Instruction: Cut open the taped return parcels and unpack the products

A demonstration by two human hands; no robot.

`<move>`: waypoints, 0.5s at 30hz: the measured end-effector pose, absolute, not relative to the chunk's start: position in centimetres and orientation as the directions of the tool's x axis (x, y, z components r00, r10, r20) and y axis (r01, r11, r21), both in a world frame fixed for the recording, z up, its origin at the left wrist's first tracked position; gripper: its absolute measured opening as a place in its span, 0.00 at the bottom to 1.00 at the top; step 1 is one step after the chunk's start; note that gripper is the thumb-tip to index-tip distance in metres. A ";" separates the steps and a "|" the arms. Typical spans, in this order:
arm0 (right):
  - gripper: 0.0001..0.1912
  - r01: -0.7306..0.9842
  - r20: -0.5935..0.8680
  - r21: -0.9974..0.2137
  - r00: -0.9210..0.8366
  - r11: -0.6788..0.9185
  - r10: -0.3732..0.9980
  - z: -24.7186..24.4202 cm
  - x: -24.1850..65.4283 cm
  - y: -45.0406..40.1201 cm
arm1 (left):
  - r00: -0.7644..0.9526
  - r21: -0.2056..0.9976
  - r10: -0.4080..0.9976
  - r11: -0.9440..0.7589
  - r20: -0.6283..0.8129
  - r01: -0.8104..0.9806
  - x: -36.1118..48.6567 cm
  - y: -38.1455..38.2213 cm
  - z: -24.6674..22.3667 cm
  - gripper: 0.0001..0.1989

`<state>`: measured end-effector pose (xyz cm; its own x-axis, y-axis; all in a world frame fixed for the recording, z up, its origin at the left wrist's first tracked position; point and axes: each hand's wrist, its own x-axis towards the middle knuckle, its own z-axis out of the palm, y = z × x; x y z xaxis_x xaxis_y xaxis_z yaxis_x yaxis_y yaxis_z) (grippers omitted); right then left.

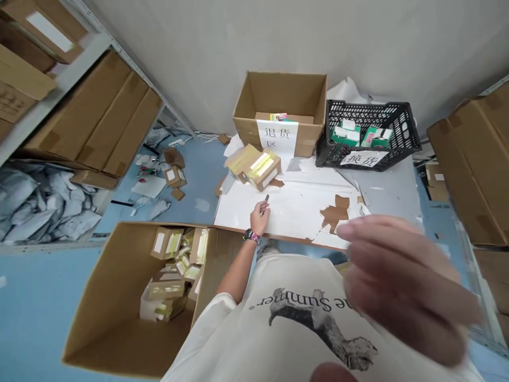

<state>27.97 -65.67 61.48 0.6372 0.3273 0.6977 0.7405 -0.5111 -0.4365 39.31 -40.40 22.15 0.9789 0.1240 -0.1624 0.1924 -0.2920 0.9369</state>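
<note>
My left hand [260, 216], with a watch and a patterned band at the wrist, is at the front part of the white-covered table [296, 204]. Its fingers are closed on a small grey blade-like tool [266, 198], only the tip of which shows. Just beyond it sit two small cardboard boxes [262, 168] with yellow tape and white labels, side by side. My right hand [405, 286] is raised close to the camera and blurred. Its fingers are stretched out with the thumb apart below, and I see nothing in them.
An open carton [246, 130] with a paper sign stands at the table's back, beside a black plastic crate [369, 154] holding green-and-white packs. A large carton [99, 297] with several taped boxes stands left. Shelves with cartons [95, 116] flank both sides. Torn brown cardboard [336, 212] shows on the table.
</note>
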 end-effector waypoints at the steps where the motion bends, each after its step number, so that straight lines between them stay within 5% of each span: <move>1: 0.18 0.764 0.764 -0.370 0.574 -0.528 0.296 61.1 30.4 -64.0 | 0.981 0.921 0.153 -0.353 -0.119 0.167 41.5 -38.7 22.4 0.22; 5: 0.23 0.743 0.723 -0.370 0.608 -0.558 0.329 56.7 37.8 -60.9 | 0.992 0.742 0.120 -0.669 0.044 0.047 50.7 -34.6 22.9 0.42; 8: 0.25 0.623 0.561 -0.451 0.755 -0.639 0.341 52.3 39.8 -61.6 | 1.000 0.634 0.009 -0.773 -0.005 0.010 55.7 -34.3 22.3 0.56; 15: 0.17 0.344 0.308 -0.520 0.929 -0.782 0.204 45.0 40.2 -65.4 | 0.995 0.601 -0.100 -0.793 0.026 -0.096 57.0 -36.4 19.8 0.54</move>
